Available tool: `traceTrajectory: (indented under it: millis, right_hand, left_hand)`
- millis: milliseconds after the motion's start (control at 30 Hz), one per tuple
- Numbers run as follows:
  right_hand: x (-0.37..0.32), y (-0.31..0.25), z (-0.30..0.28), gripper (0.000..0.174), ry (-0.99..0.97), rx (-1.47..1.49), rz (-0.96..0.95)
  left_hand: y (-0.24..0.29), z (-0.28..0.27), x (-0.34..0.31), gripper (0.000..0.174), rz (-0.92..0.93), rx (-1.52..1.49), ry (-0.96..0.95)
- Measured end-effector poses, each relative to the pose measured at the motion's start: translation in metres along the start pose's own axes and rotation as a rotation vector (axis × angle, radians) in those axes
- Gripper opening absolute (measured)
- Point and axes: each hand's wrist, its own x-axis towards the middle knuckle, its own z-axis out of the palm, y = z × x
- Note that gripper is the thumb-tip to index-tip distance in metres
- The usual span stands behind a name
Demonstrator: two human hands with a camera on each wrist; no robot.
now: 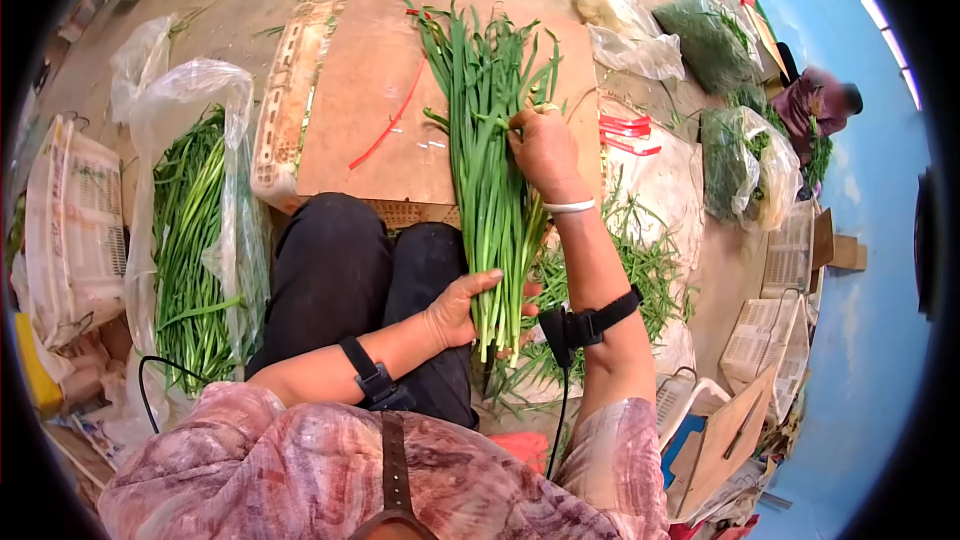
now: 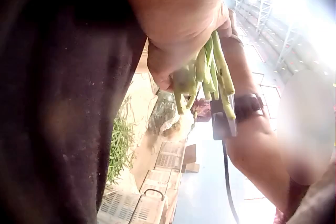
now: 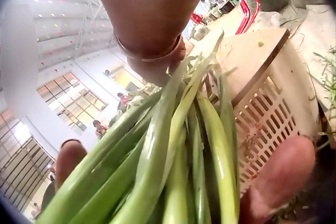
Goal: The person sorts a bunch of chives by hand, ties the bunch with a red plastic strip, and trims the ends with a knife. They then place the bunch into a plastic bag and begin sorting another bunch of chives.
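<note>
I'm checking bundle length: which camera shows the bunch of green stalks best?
Head view: the whole bunch of green stalks lies on the cardboard, left hand gripping its cut end, right hand holding its middle. Left wrist shows only cut ends; right wrist, a close-up of stalks.

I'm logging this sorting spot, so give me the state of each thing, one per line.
chive bunch: laid along the cardboard, gathered tight.
left hand: grips the bunch's cut end.
right hand: fingers curled on the bunch's middle.
cardboard: flat on a crate.
plastic bag: open, holding greens.
</note>
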Motion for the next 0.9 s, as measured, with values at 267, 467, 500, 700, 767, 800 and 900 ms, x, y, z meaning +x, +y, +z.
traceTrajectory:
  millis: [267,467,500,700,767,800,900]
  right_hand:
    - [0.041,0.027,-0.026,0.017,0.086,0.366,0.288]
    - [0.064,0.044,-0.049,0.012,0.125,0.755,0.447]
    - [0.068,0.041,-0.058,0.012,0.158,0.836,0.504]
    - [0.088,0.077,-0.120,0.013,0.347,0.941,0.567]
    - [0.091,0.095,-0.148,0.013,0.442,0.944,0.552]
    - [0.087,0.100,-0.166,0.014,0.493,0.960,0.511]
    - [0.066,0.138,-0.228,0.016,0.620,1.001,0.397]
  left_hand:
    - [0.007,0.016,-0.009,0.047,0.079,0.307,0.085]
    - [0.003,0.013,-0.011,0.041,0.058,0.274,0.137]
    - [0.003,0.012,-0.011,0.040,0.040,0.238,0.133]
    - [0.002,0.009,-0.012,0.039,-0.037,0.107,0.090]
    - [0.001,0.007,-0.012,0.039,-0.055,0.055,0.063]
    - [0.002,0.007,-0.012,0.039,-0.060,0.053,0.066]
    - [0.006,0.010,-0.014,0.040,-0.081,-0.015,0.024]
